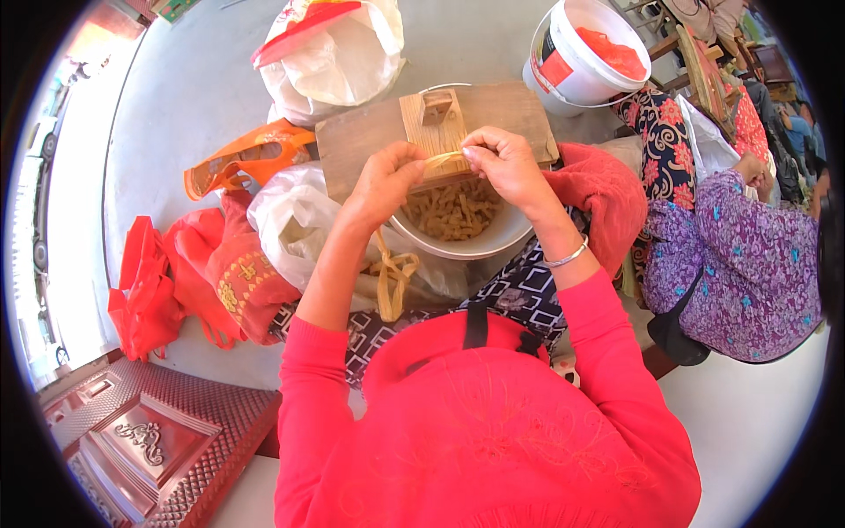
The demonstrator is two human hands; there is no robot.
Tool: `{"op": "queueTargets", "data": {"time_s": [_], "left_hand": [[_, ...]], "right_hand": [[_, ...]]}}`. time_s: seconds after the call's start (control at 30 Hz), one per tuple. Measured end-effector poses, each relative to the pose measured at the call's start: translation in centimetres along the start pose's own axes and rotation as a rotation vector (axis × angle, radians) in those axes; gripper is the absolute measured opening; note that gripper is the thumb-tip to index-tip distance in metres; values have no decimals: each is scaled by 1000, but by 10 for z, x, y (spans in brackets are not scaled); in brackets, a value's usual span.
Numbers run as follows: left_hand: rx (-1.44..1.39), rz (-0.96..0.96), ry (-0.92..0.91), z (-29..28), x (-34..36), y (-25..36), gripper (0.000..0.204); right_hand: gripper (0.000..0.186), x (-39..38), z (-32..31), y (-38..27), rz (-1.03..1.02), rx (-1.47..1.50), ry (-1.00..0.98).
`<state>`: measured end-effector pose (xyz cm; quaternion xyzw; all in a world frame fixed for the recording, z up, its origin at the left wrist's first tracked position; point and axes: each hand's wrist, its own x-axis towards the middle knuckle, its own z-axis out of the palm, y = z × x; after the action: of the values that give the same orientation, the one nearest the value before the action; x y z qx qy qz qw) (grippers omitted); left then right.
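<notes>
A thin, pale yellow strip (444, 159) is stretched between my two hands, above a wooden board. My left hand (384, 182) pinches its left end, and my right hand (509, 167) grips the other end with fingertips pressed together. The wooden board (361, 141) carries an upright plank with a small wooden block (437, 108) fixed on it. Just below my hands, a white basin (458, 250) holds many brownish, twisted pieces (451, 211). A looped yellow strip (393, 280) hangs near my left forearm. What the pieces are made of, I cannot tell.
Far right stands a white bucket (563, 75) with something orange-red inside. White plastic bags (326, 70), an orange bag (251, 158) and red bags (145, 286) lie to the left. A person in a purple patterned top (748, 264) sits close on my right. Lower left is a dark red panel (167, 431).
</notes>
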<state>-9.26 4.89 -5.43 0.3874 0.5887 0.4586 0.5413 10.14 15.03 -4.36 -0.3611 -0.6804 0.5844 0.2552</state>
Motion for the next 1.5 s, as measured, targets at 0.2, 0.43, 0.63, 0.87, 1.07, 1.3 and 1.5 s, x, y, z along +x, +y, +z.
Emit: {"op": "queueTargets", "data": {"time_s": [0.2, 0.43, 0.63, 0.87, 1.07, 1.3, 1.5], "left_hand": [[169, -10, 62, -7, 33, -15, 17], [592, 140, 361, 1, 14, -21, 16], [-447, -205, 20, 58, -37, -9, 19], [265, 100, -59, 24, -59, 0, 25], [-480, 8, 18, 69, -86, 27, 29], [-487, -72, -9, 82, -74, 6, 22], [313, 318, 201, 79, -69, -39, 16]], "right_hand": [[6, 15, 8, 15, -159, -380, 119], [13, -6, 3, 11, -492, -832, 185], [21, -36, 45, -6, -390, -708, 281], [15, -81, 21, -7, 9, -338, -364], [18, -104, 37, -57, 134, 673, -176], [25, -68, 42, -19, -410, -556, 303], [15, -83, 33, 4, -167, -666, 100]]}}
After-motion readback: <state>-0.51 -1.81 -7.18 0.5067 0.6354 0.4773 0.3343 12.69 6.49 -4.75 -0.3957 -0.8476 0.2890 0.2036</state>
